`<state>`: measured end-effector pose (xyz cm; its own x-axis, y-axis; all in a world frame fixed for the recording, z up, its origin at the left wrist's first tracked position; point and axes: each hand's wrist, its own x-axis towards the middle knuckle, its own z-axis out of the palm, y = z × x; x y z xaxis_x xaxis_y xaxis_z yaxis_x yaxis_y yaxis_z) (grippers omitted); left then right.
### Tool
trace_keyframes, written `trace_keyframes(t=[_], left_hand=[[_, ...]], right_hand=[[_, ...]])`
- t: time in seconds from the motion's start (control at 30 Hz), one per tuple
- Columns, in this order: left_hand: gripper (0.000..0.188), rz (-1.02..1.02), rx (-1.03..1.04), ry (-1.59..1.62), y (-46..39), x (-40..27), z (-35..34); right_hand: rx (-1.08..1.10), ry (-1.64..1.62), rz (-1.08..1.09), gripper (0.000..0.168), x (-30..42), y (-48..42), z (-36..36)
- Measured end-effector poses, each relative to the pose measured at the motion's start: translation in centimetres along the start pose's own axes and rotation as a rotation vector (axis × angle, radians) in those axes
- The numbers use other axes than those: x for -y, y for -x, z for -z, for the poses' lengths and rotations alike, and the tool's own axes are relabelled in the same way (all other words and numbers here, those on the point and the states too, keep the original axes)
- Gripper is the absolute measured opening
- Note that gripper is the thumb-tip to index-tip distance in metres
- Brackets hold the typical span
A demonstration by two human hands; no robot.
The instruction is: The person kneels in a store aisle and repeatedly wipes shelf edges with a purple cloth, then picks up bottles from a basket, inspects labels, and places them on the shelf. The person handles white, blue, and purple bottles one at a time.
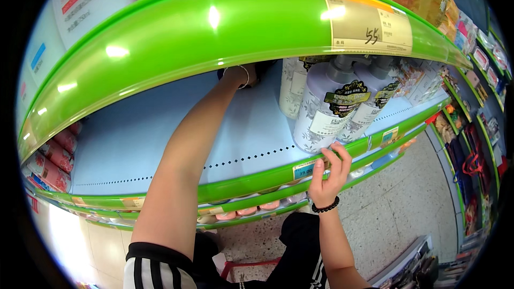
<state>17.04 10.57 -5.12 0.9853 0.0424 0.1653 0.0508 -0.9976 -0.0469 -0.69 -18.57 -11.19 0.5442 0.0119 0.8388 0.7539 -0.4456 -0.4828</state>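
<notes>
My left hand, with a bracelet at its wrist, reaches deep into the blue shelf; its fingers are hidden in the shade under the upper shelf's green edge, beside a dark thing I cannot make out. My right hand, with a black bead bracelet, rests its fingertips on the green front edge at the base of a lilac pump bottle. Another lilac pump bottle stands just right of it, and a pale floral bottle stands upright behind.
The upper shelf's green edge overhangs my hands. Pink patterned packages lie at the shelf's left end, and boxes stand at the right. Lower shelves hold more goods. A red bar is near my legs.
</notes>
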Motion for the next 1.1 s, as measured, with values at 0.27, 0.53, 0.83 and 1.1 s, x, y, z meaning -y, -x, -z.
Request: trace_keyframes(t=[0.27, 0.53, 0.83, 1.1], left_hand=[[0.052, 0.021, 0.186, 0.062, 0.0, -0.6, 1.2], [0.048, -0.03, 0.17, 0.168, 6.9, -1.3, 2.4], [0.053, -0.422, 0.179, 0.411, 18.6, -4.0, 5.2], [0.054, -0.469, 0.154, 0.404, 20.3, -8.1, 5.5]], right_hand=[[-0.011, 0.075, 0.059, 0.013, -1.1, 0.3, -0.3], [-0.033, 0.027, 0.066, 0.01, -0.3, -0.2, 0.1], [0.031, 0.017, 0.062, 0.009, 0.1, -0.3, 0.9], [0.086, 0.067, 0.082, 0.008, 0.5, -0.7, 1.5]])
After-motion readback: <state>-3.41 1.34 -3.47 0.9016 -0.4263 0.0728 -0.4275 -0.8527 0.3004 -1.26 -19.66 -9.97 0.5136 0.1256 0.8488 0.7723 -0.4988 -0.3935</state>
